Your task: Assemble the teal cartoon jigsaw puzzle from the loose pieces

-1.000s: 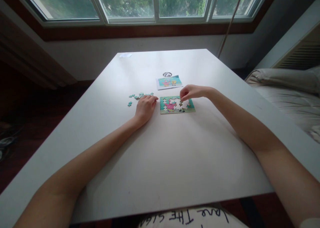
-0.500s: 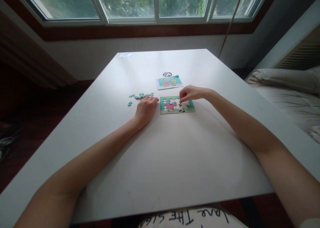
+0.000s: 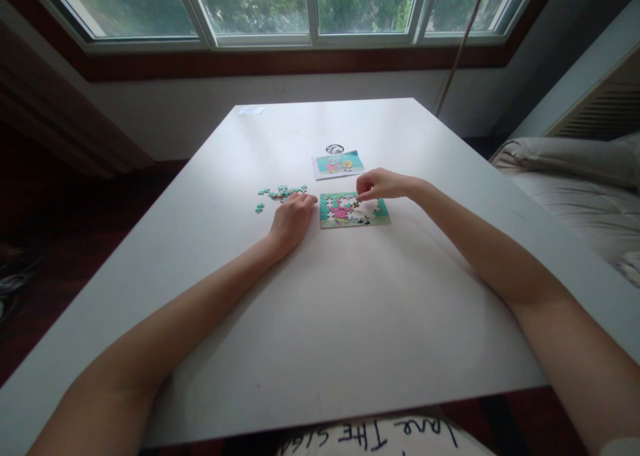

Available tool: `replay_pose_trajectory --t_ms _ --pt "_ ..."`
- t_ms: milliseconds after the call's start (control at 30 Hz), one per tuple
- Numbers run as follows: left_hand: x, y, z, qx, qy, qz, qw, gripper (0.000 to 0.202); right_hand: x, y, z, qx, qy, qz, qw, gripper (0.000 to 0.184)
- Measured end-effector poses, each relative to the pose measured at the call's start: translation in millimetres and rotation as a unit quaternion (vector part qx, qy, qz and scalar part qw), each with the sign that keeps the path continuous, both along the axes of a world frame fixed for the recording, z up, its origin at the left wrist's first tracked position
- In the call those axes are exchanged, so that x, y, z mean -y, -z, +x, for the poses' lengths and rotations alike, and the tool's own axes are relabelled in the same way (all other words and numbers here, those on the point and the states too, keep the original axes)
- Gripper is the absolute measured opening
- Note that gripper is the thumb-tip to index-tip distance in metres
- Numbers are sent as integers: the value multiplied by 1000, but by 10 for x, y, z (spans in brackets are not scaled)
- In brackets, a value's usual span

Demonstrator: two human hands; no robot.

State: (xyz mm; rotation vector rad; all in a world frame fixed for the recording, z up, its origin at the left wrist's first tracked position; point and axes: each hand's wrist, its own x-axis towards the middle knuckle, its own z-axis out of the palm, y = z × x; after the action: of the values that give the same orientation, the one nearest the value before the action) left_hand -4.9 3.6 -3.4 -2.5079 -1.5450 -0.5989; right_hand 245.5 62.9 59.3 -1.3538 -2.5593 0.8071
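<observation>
A jigsaw puzzle [image 3: 329, 223], partly filled in, lies flat on the white table, with a pink figure at its left and blank gaps toward the middle and right. Over its upper part, my right hand [image 3: 381, 184] pinches a small puzzle piece [image 3: 356, 204] between thumb and fingertips. My left hand [image 3: 294, 216] rests palm down on the table just left of the puzzle, fingers loosely stretched toward its edge and holding nothing I can see. Beyond that hand, several loose puzzle pieces [image 3: 281, 191] form a small pile, partly hidden by it.
A picture card [image 3: 341, 165] with a pink and a yellow figure lies behind the puzzle. Past it is a dark oval mark [image 3: 335, 149] on the white table [image 3: 350, 309]. A stick [image 3: 459, 53] leans by the window, and a padded seat [image 3: 555, 176] stands at the right.
My right hand has shifted slightly left and up over the puzzle, carrying the puzzle piece with it. My left hand has stayed in place.
</observation>
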Motion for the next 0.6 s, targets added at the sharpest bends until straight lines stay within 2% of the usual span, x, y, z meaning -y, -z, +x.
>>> replay_pose_trajectory --t_ms 300,600 --pt "-8 8 -7 26 -13 0 1000 31 -26 9 49 -63 -4 -89 994 12" --pt "33 -32 9 64 -2 48 997 27 -8 10 16 -48 -20 -55 997 9"
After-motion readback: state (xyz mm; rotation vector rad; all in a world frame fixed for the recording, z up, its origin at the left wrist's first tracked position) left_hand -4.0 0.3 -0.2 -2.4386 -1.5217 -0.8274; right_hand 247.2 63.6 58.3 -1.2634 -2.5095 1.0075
